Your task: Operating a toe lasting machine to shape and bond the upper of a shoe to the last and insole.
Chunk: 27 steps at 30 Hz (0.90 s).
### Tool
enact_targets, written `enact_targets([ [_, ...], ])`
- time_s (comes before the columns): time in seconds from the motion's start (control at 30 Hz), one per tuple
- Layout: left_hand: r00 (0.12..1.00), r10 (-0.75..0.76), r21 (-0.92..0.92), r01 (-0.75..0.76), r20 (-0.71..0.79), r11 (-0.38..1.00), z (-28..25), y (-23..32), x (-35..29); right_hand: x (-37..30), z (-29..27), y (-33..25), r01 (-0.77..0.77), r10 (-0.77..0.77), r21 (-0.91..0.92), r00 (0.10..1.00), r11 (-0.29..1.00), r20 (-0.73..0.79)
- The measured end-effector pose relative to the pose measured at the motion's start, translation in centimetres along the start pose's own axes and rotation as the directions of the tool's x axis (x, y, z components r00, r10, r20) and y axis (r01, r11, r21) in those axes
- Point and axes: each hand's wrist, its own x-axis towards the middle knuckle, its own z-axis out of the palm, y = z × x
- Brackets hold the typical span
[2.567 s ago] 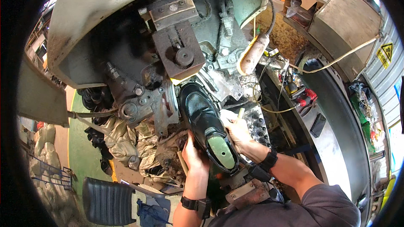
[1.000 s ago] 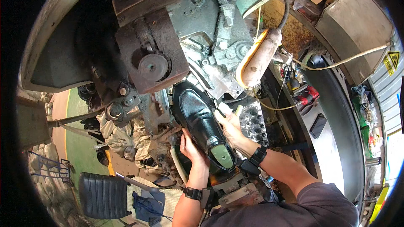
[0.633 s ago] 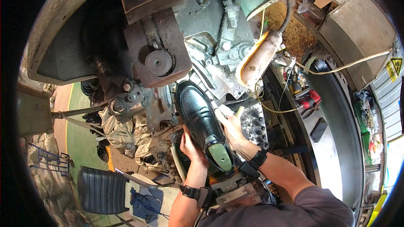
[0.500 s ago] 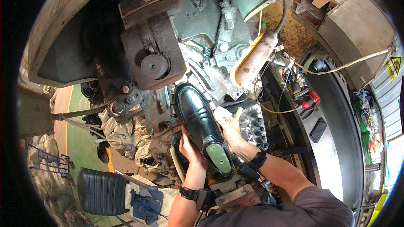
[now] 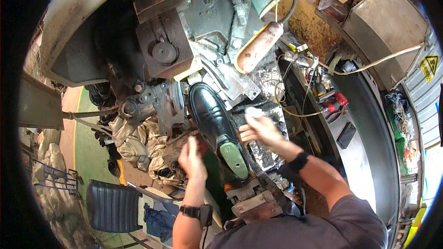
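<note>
A glossy black leather shoe (image 5: 207, 110) sits in the machine with its toe pointing away from me. The pale green top of a shoe last (image 5: 234, 160) fills its heel opening. Off the shoe's left side, my left hand (image 5: 191, 160) is held apart from it with nothing in its loosely spread fingers. My right hand (image 5: 264, 132) is to the right of the shoe, also off it. Between its thumb and forefinger it pinches a small white wad of cloth (image 5: 253, 112), while the other fingers reach toward the shoe.
A dark machine head (image 5: 164, 48) overhangs the shoe's far left. An elongated lamp (image 5: 259, 47) hangs at the far right. On the right are a curved bench (image 5: 362, 170), a phone (image 5: 346, 134) and a red power tool (image 5: 336, 103). A black chair (image 5: 113, 206) stands at the near left.
Both hands have let go of the shoe and moved apart, left hand to the left, right hand to the right with the white wad. The shoe stays in the machine; the view has shifted slightly.
</note>
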Motion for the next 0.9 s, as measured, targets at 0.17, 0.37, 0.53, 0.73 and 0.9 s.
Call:
enact_targets([
  [0.17, 0.943, 0.095, 0.145, -0.050, -0.319, 0.988, -21.5, -9.2, 0.5, -4.1, -19.2, 4.8, -0.057, -0.104, -0.289, 0.852, 0.956, -0.513],
  [0.37, 0.837, -0.495, -0.023, 0.504, -0.231, 0.863, -27.6, -19.3, -5.3, -8.2, -25.9, 18.9, -0.317, 0.373, 0.198, 0.755, 0.927, -0.540],
  [0.53, 0.834, -0.534, 0.084, 0.548, -0.139, 0.833, -24.7, -18.4, -5.8, -7.4, -25.0, 20.0, -0.375, 0.343, 0.032, 0.805, 0.926, -0.484],
  [0.73, 0.905, 0.126, 0.499, 0.104, -0.407, 0.861, -23.4, -14.5, -4.0, -5.9, -24.0, 17.8, -0.200, 0.176, -0.008, 0.879, 0.980, -0.443],
  [0.9, 0.949, 0.288, 0.356, -0.228, -0.126, 0.906, -11.5, -3.4, -2.6, -5.2, -22.3, 10.1, -0.417, -0.029, -0.669, 0.836, 0.615, -0.548],
])
